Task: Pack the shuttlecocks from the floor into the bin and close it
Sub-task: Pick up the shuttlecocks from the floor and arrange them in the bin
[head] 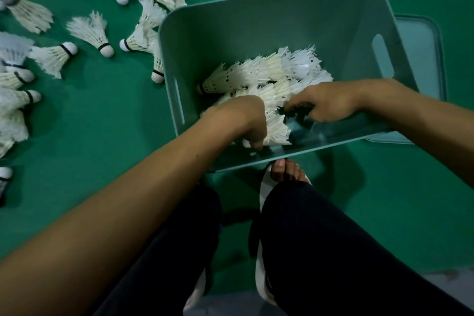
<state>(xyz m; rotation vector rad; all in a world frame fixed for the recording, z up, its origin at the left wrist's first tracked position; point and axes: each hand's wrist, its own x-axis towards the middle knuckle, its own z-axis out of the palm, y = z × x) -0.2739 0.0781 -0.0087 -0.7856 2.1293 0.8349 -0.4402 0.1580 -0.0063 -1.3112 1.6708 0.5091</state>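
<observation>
A pale teal plastic bin (256,23) stands open on the green floor, tilted toward me, with several white feather shuttlecocks (259,74) piled inside. My left hand (246,120) is down in the bin near its front wall, fingers curled around shuttlecocks (277,131). My right hand (325,102) is inside too, fingers bent down among the feathers; whether it holds one is hidden. Several more shuttlecocks (89,31) lie scattered on the floor left of the bin. The bin's lid (420,41) lies flat on the floor behind its right side.
My knees in dark trousers and a foot in a white sandal (284,172) sit just in front of the bin. Bare green floor (384,213) stretches to the right and in front. A grey strip runs along the bottom right edge.
</observation>
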